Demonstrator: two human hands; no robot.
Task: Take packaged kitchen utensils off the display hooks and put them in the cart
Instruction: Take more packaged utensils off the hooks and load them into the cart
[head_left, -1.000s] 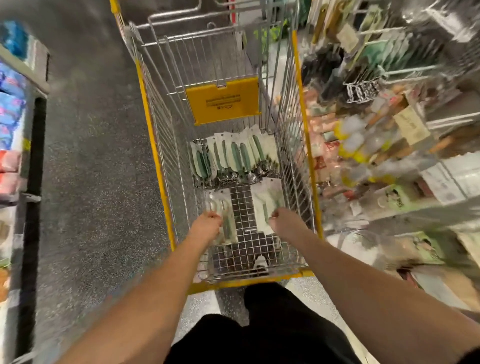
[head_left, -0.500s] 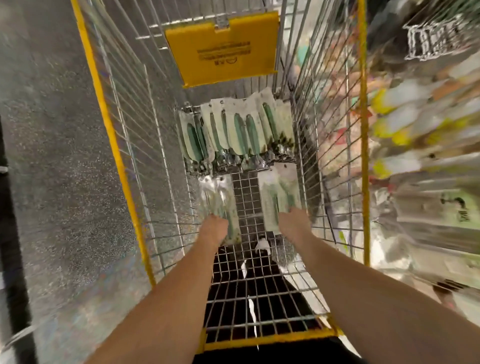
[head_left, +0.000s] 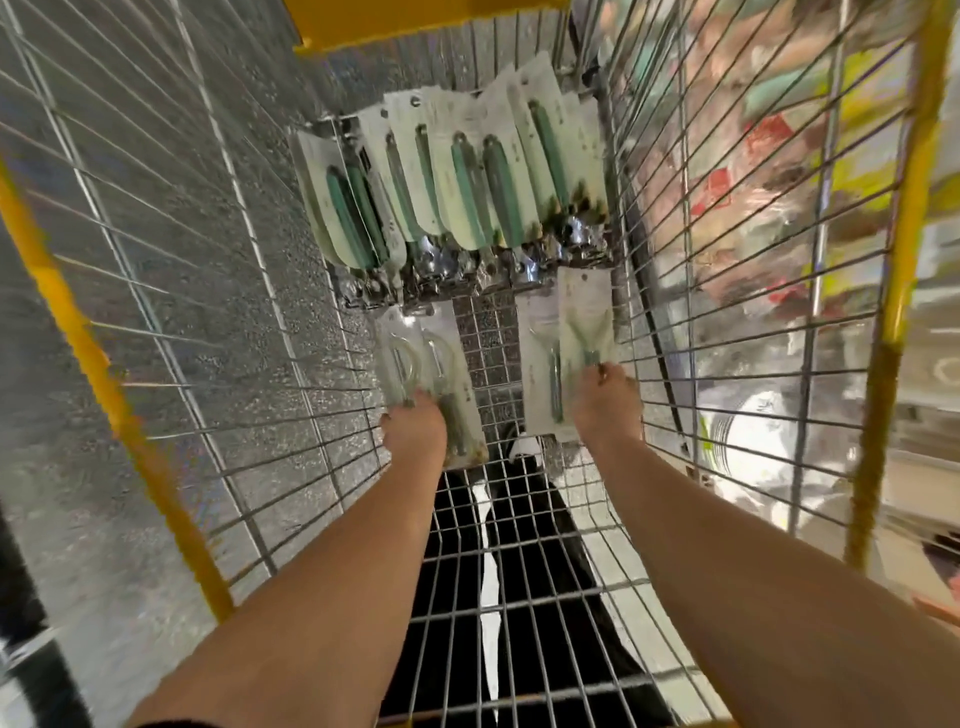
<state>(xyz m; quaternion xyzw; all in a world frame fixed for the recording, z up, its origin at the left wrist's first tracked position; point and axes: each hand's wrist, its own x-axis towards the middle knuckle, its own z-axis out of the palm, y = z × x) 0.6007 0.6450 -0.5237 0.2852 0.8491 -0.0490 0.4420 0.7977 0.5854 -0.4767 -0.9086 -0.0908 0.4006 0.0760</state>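
Note:
Both my arms reach deep into the wire cart (head_left: 249, 364). My left hand (head_left: 415, 431) grips a clear pack of utensils (head_left: 423, 364) down near the cart floor, left of centre. My right hand (head_left: 610, 405) holds pale packs with green-handled utensils (head_left: 569, 343) at the right side of the floor. Its fingers are under the packs and mostly hidden. Beyond both, a row of several green-handled utensil packs (head_left: 452, 182) leans against the cart's far end.
The cart has yellow corner rails (head_left: 104, 384) and a yellow plate (head_left: 415, 21) at its far end. Blurred display racks of goods (head_left: 779, 156) show through the right wall. Grey speckled floor (head_left: 104, 182) lies to the left.
My head and both arms have gone lower into the cart, and the two sets of packs have come down toward the floor just behind the leaning row.

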